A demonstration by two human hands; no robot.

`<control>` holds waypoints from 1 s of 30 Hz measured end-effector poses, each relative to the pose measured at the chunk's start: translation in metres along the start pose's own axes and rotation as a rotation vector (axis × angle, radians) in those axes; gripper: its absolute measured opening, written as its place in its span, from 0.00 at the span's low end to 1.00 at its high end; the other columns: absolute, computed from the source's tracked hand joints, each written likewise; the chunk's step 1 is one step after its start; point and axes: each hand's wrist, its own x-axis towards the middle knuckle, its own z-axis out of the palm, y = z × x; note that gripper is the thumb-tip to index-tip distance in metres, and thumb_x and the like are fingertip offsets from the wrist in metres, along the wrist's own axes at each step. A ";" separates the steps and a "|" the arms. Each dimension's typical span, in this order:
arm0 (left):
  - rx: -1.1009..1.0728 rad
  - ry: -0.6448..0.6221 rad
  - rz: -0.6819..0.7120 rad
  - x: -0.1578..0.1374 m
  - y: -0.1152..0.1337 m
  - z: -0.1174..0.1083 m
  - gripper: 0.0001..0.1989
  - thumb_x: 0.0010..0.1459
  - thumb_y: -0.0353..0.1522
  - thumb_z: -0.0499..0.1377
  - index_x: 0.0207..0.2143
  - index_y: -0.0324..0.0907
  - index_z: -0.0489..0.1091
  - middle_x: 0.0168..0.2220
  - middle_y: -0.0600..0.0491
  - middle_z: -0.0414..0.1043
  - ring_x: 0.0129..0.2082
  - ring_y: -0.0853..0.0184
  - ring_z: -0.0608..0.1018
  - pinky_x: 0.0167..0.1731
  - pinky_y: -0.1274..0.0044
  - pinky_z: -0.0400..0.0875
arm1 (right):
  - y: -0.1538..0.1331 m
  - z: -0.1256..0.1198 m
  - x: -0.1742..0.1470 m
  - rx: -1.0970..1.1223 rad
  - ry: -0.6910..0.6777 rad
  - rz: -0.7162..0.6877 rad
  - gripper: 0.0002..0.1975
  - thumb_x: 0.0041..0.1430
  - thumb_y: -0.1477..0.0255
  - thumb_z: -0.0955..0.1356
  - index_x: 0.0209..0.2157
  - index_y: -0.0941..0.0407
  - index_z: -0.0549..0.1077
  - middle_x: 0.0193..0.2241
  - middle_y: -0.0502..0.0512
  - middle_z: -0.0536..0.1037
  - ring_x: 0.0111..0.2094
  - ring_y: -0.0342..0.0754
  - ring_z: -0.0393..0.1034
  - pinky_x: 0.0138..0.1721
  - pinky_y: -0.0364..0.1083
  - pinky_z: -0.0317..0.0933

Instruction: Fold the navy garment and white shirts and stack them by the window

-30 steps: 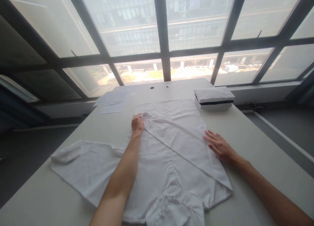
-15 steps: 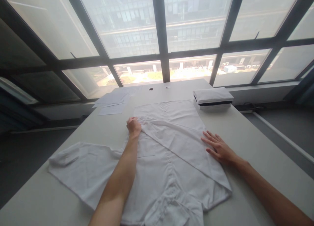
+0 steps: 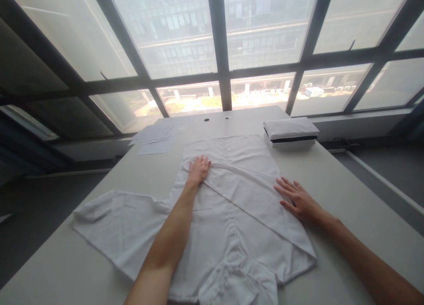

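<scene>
A white button-up shirt lies spread on the white table, its collar end toward me. One sleeve is folded across the front of the shirt, slanting from the right edge to the left side. The other sleeve stretches out to the left. My left hand rests flat on the end of the folded sleeve, fingers extended. At the shirt's right edge, my right hand lies with its fingers spread on the folded fabric.
A stack of folded clothes, white with a dark layer, sits at the table's far right. Several sheets of white paper lie at the far left. Large windows rise behind the table.
My left hand has moved right from the shirt's left edge and its closed fingers have opened flat on the sleeve. My right hand stays in the same place on the shirt.
</scene>
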 end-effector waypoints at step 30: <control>0.029 -0.045 -0.252 0.001 0.008 -0.004 0.37 0.68 0.48 0.44 0.72 0.38 0.49 0.74 0.44 0.43 0.73 0.52 0.48 0.69 0.54 0.42 | -0.021 0.022 0.002 -0.138 0.125 0.032 0.28 0.73 0.61 0.58 0.70 0.52 0.57 0.71 0.60 0.54 0.71 0.57 0.48 0.68 0.67 0.45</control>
